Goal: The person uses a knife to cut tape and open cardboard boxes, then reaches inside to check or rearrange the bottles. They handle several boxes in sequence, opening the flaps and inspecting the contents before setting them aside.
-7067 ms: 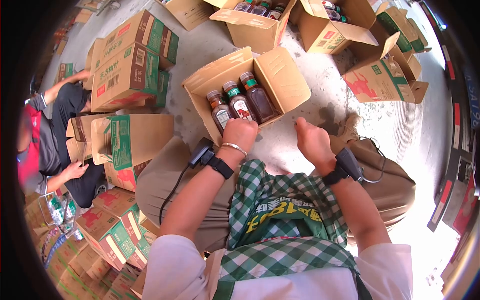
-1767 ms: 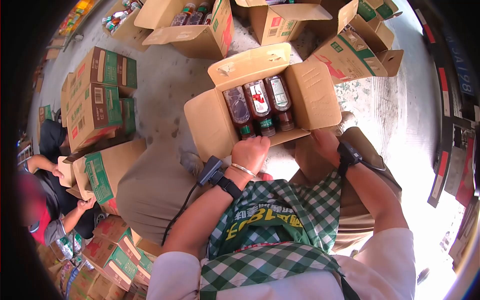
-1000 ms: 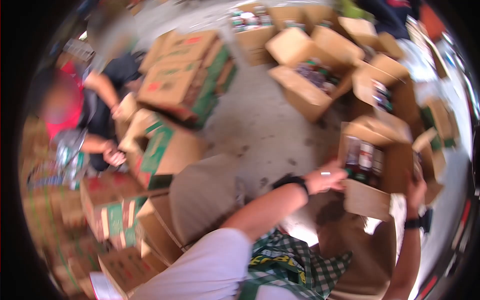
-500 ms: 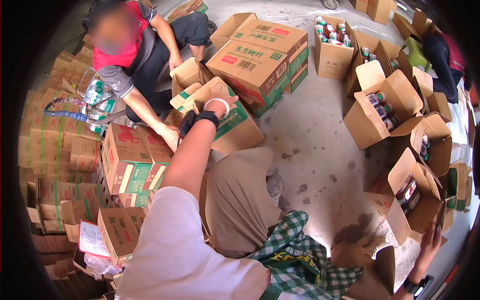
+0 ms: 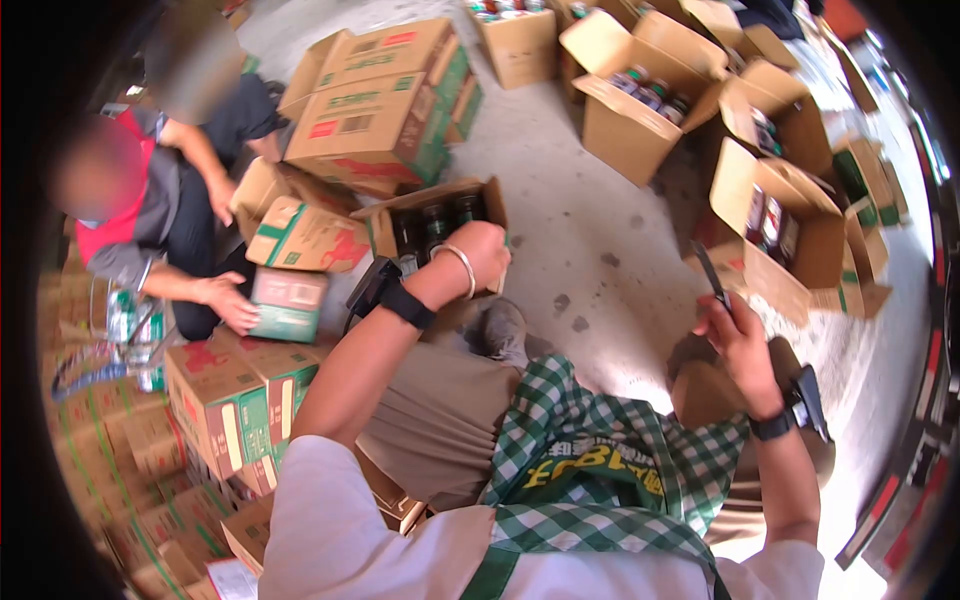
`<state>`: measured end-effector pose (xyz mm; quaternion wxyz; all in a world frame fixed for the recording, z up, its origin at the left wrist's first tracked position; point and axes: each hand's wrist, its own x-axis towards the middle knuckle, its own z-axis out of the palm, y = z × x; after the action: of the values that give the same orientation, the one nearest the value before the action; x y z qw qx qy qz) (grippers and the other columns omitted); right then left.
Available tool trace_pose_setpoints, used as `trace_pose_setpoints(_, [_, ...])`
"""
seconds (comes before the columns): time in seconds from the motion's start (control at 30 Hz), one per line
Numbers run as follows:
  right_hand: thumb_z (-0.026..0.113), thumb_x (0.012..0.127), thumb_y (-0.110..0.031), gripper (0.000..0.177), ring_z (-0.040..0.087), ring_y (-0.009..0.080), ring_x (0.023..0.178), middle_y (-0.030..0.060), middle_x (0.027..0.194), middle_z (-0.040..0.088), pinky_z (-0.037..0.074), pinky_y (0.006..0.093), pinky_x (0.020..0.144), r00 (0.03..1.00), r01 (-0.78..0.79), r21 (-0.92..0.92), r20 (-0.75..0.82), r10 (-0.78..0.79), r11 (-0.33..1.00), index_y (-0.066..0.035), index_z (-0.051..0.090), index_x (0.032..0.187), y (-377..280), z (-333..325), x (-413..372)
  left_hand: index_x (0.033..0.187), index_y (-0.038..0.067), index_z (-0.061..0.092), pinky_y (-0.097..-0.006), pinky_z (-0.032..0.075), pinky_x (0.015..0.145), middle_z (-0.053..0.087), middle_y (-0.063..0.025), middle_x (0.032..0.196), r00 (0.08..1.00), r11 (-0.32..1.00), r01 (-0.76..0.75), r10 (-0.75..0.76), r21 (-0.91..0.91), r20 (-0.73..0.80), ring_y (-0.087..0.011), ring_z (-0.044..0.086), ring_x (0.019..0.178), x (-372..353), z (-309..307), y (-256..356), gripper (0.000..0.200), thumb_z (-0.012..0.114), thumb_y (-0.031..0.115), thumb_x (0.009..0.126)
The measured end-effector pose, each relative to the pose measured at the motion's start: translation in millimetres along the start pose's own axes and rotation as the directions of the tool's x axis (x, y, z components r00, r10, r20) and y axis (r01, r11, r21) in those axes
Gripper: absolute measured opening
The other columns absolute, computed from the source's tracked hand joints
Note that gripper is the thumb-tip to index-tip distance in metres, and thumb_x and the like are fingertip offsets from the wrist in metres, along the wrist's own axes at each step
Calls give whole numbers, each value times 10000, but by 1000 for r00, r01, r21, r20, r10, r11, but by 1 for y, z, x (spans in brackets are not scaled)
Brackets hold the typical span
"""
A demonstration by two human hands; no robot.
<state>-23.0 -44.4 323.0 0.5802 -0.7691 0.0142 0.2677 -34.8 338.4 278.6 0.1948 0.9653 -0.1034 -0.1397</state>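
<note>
My left hand point(image 5: 478, 252), a white band on its wrist, is closed over the near right edge of an open cardboard box point(image 5: 497, 205). Dark bottles point(image 5: 437, 222) with dark caps stand inside that box. Its fingertips are partly hidden. Over on the right, my right hand point(image 5: 742, 345) is closed round a thin dark knife point(image 5: 710, 272), which points up and away from me. Beside the opened box, a co-worker's hand point(image 5: 232, 303) touches a small green and brown carton point(image 5: 288, 304).
Large closed cartons point(image 5: 375, 105) are stacked beyond the bottle box. Several open boxes point(image 5: 640, 120) holding bottles line the right side. Closed cartons point(image 5: 225, 405) stand at my left, near the co-worker point(image 5: 135, 200). Grey floor point(image 5: 590, 250) lies between.
The view has turned to the right. My left hand has gone from the carton's top to the edge of a box now showing bottles. My right hand has come up into view with the knife.
</note>
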Motion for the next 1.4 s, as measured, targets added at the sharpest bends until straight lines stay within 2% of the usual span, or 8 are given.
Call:
trace_pose_setpoints(0.23, [478, 956, -99, 147, 558, 159, 643, 90, 716, 582, 465, 274, 620, 961, 265, -290, 8, -275, 919, 1, 541, 1044, 57, 11, -30, 753, 42, 590, -470, 493, 610, 613, -177, 675, 963, 936, -231, 182, 266, 196, -377, 609, 657, 26, 13, 72, 155, 555, 184, 805])
trace_pose_setpoints(0.37, [458, 965, -118, 185, 530, 123, 534, 89, 720, 596, 457, 268, 531, 995, 92, -187, -9, -95, 978, -16, 494, 1116, 83, 23, -40, 737, 54, 575, -459, 495, 565, 614, -134, 642, 904, 828, -414, 327, 379, 274, -336, 620, 618, 41, 2, 87, 104, 563, 141, 794])
trace_pose_setpoints(0.47, [492, 929, -110, 143, 605, 309, 573, 156, 665, 597, 472, 384, 523, 939, 332, -372, 38, -343, 867, -9, 497, 1030, 87, 32, -38, 874, 46, 620, -427, 518, 700, 644, -211, 890, 855, 794, -444, 236, 416, 462, -335, 640, 828, 30, 16, 96, 171, 604, 201, 805])
trace_pose_setpoints(0.57, [504, 909, -114, 109, 581, 405, 604, 207, 647, 578, 459, 458, 522, 926, 348, -495, 50, -374, 796, -10, 478, 926, 85, 46, -24, 1222, -27, 518, -394, 345, 1033, 316, -329, 1380, 928, 834, -360, 276, 419, 250, -409, 364, 1272, -3, 31, 85, 612, 630, 407, 805])
trace_pose_setpoints(0.73, [500, 907, -148, 168, 580, 414, 583, 227, 643, 571, 448, 496, 505, 887, 360, -646, 15, -461, 673, -16, 444, 818, 85, 70, 24, 1135, -24, 534, -420, 414, 936, 523, -210, 1186, 923, 939, -265, 182, 218, 338, -367, 475, 1153, 47, 31, 103, 638, 661, 472, 753])
trace_pose_setpoints(0.8, [507, 898, -139, 165, 591, 407, 583, 228, 628, 573, 463, 484, 504, 910, 288, -711, -5, -415, 641, -11, 460, 806, 87, 74, 37, 940, -14, 597, -431, 453, 854, 580, -169, 1009, 916, 887, -344, 389, 308, -95, -354, 552, 1013, 65, 54, 90, 548, 695, 471, 706])
trace_pose_setpoints(1.0, [517, 819, -35, 62, 613, 388, 580, 226, 615, 584, 495, 454, 497, 929, 248, -728, -8, -369, 639, -6, 471, 789, 97, 89, 41, 950, 52, 622, -415, 493, 805, 620, -147, 956, 918, 941, -280, 203, 193, 340, -311, 609, 934, 87, 63, 62, 411, 729, 365, 705])
trace_pose_setpoints(1.4, [509, 808, -41, 70, 603, 432, 630, 264, 635, 580, 480, 515, 558, 946, 128, -687, -132, -296, 715, 18, 479, 782, 128, 98, 54, 767, 68, 614, -388, 517, 708, 609, -102, 823, 960, 896, -279, 265, 346, 89, -290, 618, 824, 85, 100, 49, 97, 635, 160, 747])
